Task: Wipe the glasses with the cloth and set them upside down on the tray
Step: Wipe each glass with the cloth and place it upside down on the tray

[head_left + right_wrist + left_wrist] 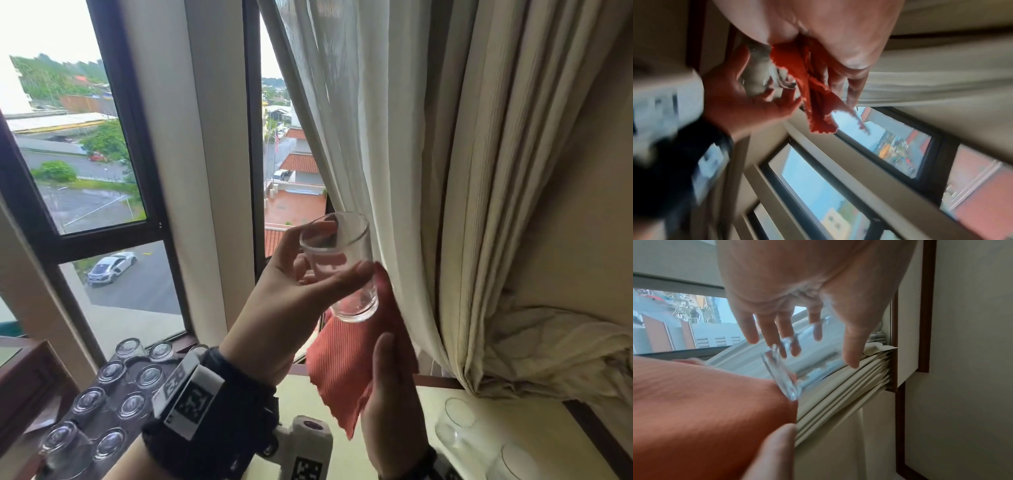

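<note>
My left hand [339,253] grips a clear glass [356,301] raised in front of the curtain, thumb across its side and fingers behind it, mouth tilted up toward me. My right hand [387,370] holds an orange-red ribbed cloth [342,363] just below and behind the glass's base. In the left wrist view the glass [789,374] lies between thumb and fingers with the cloth [705,410] beside its thick base. The right wrist view is blurred and shows the cloth [818,91] bunched in my right hand's fingers. A dark tray [113,387] at lower left carries several glasses upside down.
Two clear glasses [459,414] stand upright on the pale table [394,421] at lower right. Cream curtains [445,171] hang right behind the hands. A dark-framed window [144,171] fills the left. A wooden edge [30,370] borders the tray on the left.
</note>
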A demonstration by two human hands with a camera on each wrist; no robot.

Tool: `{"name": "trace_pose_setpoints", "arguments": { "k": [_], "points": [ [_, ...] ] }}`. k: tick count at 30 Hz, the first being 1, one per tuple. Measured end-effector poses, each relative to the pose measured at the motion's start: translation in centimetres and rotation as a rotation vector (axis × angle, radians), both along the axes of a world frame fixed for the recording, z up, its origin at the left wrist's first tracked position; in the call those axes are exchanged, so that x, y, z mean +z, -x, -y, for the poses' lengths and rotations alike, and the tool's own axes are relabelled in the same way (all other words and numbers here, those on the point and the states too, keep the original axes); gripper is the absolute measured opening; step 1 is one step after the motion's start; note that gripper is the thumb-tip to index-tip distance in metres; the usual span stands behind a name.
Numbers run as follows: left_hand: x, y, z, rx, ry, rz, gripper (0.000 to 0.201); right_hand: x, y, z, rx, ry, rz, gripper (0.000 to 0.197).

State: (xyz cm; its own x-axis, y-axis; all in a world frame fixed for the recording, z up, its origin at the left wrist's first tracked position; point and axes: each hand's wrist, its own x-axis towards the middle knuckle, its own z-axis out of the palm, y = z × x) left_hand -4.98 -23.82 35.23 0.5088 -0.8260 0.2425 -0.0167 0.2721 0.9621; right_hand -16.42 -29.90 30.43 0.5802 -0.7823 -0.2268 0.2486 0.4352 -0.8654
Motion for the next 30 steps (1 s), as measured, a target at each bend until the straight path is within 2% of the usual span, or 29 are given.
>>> {"name": "trace_pose_setpoints", "arguments": {
  "k": [1,2,3,6,8,9,10,11,12,13,14,15,18,20,21,23,25,26,28,30],
  "points": [
    [-0.5,0.0,0.0,-0.003,0.014,0.008,0.074,-1.8,0.8,-0.5,0.035,0.177,0.121,0.034],
    [-0.8,0.0,-0.1,-0.014,0.038,0.013,0.075,-1.2,0.9,-1.0,-0.008,0.142,0.251,0.045],
    [-1.2,0.0,-0.3,-0.018,0.05,0.035,0.075,0.0,1.0,0.1,-0.017,0.093,0.287,0.05],
    [-1.8,-0.5,-0.9,0.031,0.034,0.205,0.076,0.0,1.5,0.9,-0.074,0.102,0.434,0.055],
    [-1.9,-1.1,-1.6,0.111,-0.003,0.282,0.079,0.2,2.5,1.7,-0.253,0.417,0.304,0.073],
    [-1.9,-1.3,-1.9,0.125,-0.022,0.29,0.078,0.1,2.5,1.9,-0.24,0.577,0.175,0.087],
    [-1.9,-1.4,-2.2,0.121,-0.038,0.298,0.077,0.4,2.4,1.8,-0.161,0.598,0.037,0.094],
    [-2.0,-1.4,-2.4,0.098,-0.034,0.296,0.073,0.3,2.8,2.2,-0.174,0.745,-0.041,0.092],
    [-2.1,-1.2,-2.5,0.08,-0.022,0.281,0.069,0.1,2.9,2.6,-0.211,0.912,-0.032,0.079],
    [-2.3,-1.1,-2.5,0.07,0.002,0.268,0.066,0.8,2.8,2.8,-0.148,0.971,0.095,0.064],
    [-2.3,-0.8,-2.6,0.069,0.022,0.26,0.064,1.7,2.7,2.6,-0.15,1.026,0.168,0.049],
    [-2.6,-0.7,-2.6,0.078,0.039,0.269,0.064,2.2,2.8,3.0,-0.201,1.07,0.226,0.044],
    [-3.0,-0.1,-2.8,0.058,0.074,0.28,0.068,4.3,3.7,3.8,-0.176,1.153,0.189,0.035],
    [-3.2,0.5,-2.8,0.044,0.098,0.279,0.069,5.6,4.3,3.7,-0.22,1.025,0.153,0.02],
    [-3.3,0.7,-2.8,0.052,0.11,0.277,0.068,5.4,4.4,3.8,-0.248,0.932,0.11,0.023],
    [-3.5,0.9,-2.5,0.078,0.127,0.27,0.067,4.5,4.7,3.8,-0.207,0.7,0.03,0.048],
    [-3.6,0.8,-2.3,0.119,0.128,0.276,0.066,3.3,4.8,3.8,-0.18,0.63,-0.052,0.067],
    [-3.5,0.7,-2.2,0.137,0.121,0.285,0.066,2.5,4.7,3.7,-0.192,0.646,-0.087,0.075],
    [-3.3,0.4,-1.9,0.157,0.105,0.307,0.066,1.5,4.2,2.8,-0.188,0.715,-0.014,0.08],
    [-3.4,0.4,-1.7,0.171,0.086,0.34,0.068,1.2,4.0,2.2,-0.236,1.028,0.018,0.069]
  ]
}}
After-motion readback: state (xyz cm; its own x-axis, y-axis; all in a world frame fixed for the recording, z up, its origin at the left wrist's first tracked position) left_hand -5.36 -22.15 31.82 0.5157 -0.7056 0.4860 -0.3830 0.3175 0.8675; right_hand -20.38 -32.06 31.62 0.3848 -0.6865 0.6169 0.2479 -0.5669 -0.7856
